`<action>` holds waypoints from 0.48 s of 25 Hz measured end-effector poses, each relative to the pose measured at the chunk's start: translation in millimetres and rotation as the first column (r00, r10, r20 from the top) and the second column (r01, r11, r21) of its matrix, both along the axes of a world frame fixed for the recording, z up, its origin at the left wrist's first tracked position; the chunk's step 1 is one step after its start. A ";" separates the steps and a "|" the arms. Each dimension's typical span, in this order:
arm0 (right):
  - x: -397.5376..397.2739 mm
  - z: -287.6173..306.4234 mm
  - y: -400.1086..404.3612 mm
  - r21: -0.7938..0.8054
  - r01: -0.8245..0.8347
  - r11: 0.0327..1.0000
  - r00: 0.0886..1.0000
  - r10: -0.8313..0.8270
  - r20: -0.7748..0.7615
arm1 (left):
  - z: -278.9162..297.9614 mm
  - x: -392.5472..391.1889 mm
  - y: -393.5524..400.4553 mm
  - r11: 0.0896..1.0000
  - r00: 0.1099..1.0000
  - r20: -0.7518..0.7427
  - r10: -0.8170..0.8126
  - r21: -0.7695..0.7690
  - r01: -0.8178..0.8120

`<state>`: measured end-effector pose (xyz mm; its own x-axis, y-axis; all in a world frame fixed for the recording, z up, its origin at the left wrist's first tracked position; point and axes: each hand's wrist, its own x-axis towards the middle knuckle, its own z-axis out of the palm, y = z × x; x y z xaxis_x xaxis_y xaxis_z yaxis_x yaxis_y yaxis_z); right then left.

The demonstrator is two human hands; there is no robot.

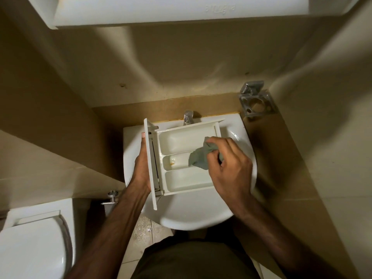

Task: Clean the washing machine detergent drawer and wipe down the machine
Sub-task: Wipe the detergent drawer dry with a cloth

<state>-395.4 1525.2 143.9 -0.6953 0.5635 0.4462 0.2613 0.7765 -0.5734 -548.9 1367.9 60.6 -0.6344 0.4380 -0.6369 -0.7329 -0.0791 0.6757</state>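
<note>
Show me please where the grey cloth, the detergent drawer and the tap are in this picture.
grey cloth (198, 158): head view, on the fold that hangs below the fingers.
detergent drawer (187, 179): head view, on the floor of its near compartment.
tap (188, 117): head view, on its metal lever.
</note>
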 end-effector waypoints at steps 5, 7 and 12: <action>-6.4 -6.9 -31.9 0.229 -0.255 0.940 0.960 0.218 0.174 | 2.2 -1.6 2.2 0.999 0.999 -0.037 -0.032 0.042 0.033; -12.2 -16.4 -37.5 0.251 -0.335 0.908 0.907 0.239 0.346 | 5.2 -2.2 3.6 0.999 0.997 -0.061 -0.049 -0.007 0.048; -20.1 -5.6 -31.2 0.082 -0.281 0.956 0.876 0.220 0.430 | -3.9 -4.7 -1.4 0.995 0.999 -0.031 -0.022 -0.099 0.019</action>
